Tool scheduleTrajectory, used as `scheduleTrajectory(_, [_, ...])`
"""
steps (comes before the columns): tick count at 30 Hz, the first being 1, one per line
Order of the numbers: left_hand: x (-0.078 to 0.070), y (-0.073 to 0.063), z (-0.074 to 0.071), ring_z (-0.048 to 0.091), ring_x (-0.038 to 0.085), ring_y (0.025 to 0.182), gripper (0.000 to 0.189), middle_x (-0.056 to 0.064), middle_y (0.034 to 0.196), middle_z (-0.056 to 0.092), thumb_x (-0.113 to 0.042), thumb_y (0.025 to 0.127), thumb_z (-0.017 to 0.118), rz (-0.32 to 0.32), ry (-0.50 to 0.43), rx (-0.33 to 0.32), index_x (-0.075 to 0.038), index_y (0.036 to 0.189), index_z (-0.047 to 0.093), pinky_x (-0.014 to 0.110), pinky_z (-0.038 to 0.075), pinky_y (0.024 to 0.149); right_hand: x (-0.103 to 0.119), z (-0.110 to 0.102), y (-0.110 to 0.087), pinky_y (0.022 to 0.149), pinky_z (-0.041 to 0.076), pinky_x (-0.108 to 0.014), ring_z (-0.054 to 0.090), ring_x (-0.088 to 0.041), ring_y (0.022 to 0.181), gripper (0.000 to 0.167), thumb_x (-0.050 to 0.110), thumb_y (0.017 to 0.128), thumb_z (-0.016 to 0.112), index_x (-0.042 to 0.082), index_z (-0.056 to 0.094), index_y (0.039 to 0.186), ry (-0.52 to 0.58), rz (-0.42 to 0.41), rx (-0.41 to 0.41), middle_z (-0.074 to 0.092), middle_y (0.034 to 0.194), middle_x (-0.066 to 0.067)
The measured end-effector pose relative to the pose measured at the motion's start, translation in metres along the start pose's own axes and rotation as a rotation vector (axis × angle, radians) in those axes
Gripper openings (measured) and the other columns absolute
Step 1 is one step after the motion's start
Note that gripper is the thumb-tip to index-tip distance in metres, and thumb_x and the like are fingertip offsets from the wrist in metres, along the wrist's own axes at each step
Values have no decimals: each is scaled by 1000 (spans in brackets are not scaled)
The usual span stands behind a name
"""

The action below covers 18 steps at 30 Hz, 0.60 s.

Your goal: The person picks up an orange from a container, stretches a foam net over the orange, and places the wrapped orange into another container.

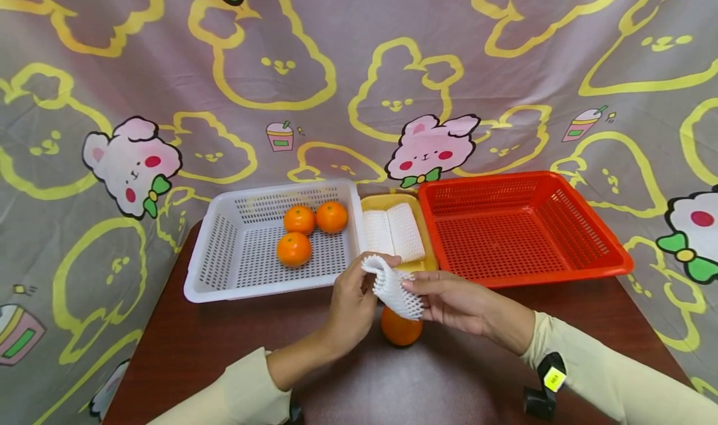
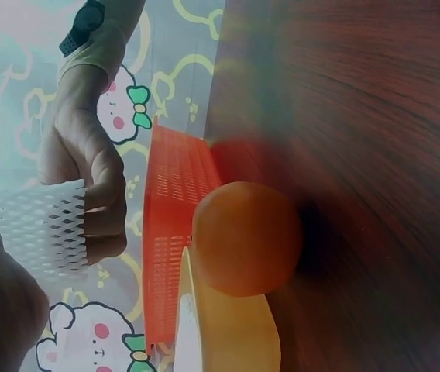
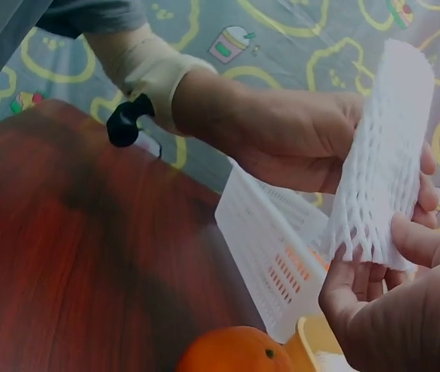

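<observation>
A white foam net sleeve (image 1: 394, 291) is held up between both hands over the table. My left hand (image 1: 354, 300) grips its upper, folded end, while my right hand (image 1: 457, 300) pinches the lower open edge between thumb and fingers, as the right wrist view shows on the foam net (image 3: 383, 163). Below the sleeve an orange (image 1: 401, 328) sits on the table, partly covered by the net in the head view. In the left wrist view the orange (image 2: 246, 239) stands apart from both hands.
A white basket (image 1: 224, 294) with three oranges (image 1: 294, 249) stands at the left. Between it and a red basket (image 1: 533, 275) at the right is a yellow tray (image 1: 429, 253) holding more foam nets (image 1: 405, 232). A patterned cloth (image 1: 336, 57) hangs behind.
</observation>
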<state>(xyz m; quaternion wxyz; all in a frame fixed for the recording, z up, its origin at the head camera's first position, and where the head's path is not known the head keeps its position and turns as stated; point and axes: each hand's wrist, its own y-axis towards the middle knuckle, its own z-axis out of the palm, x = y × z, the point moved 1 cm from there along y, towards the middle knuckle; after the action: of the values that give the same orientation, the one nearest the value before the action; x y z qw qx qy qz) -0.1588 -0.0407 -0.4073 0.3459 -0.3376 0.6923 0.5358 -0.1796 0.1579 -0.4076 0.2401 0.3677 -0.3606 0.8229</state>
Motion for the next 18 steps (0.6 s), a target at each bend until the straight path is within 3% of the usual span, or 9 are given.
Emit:
scheduleTrajectory(4, [-1, 0, 2, 66, 28, 120, 35, 17, 128, 68, 13, 96, 54, -131, -46, 13, -1, 128, 59, 30, 57, 100, -1, 1, 0, 100, 57, -31, 68, -16, 110, 48, 15, 106, 56, -7, 40, 146, -4, -27, -4, 68, 120, -5])
scheduleTrajectory(8, [-1, -1, 5, 62, 30, 123, 37, 21, 133, 61, 2, 102, 55, -377, -126, 39, 0, 138, 48, 28, 56, 98, -2, 4, 0, 98, 57, -30, 68, -15, 108, 53, 9, 106, 53, -11, 32, 149, -24, -73, -18, 68, 118, -5])
scheduleTrajectory(11, [-3, -3, 7, 63, 22, 112, 41, 22, 130, 58, -10, 105, 57, -571, -253, 51, 4, 141, 42, 30, 58, 92, -4, 7, 0, 96, 58, -30, 69, -15, 109, 53, 4, 104, 51, -14, 30, 149, -67, -133, -34, 69, 118, -3])
scheduleTrajectory(13, [-4, -4, 8, 63, 17, 102, 43, 22, 125, 59, -12, 105, 56, -666, -345, 41, 7, 140, 41, 31, 58, 87, -5, 9, 1, 95, 58, -29, 69, -15, 108, 53, 3, 102, 51, -16, 32, 148, -99, -174, -58, 70, 117, -3])
scheduleTrajectory(15, [-6, -4, 9, 62, 14, 96, 44, 19, 119, 60, -14, 105, 56, -727, -416, 29, 8, 140, 40, 31, 59, 84, -6, 11, 1, 94, 58, -29, 70, -15, 107, 54, 2, 102, 52, -17, 32, 148, -125, -206, -81, 71, 117, -2])
scheduleTrajectory(18, [-5, -4, 9, 62, 13, 91, 45, 13, 111, 61, -13, 104, 57, -763, -437, 16, 8, 140, 41, 29, 58, 79, -7, 12, 1, 94, 58, -28, 70, -13, 104, 54, 1, 101, 51, -18, 32, 147, -140, -232, -118, 71, 116, -2])
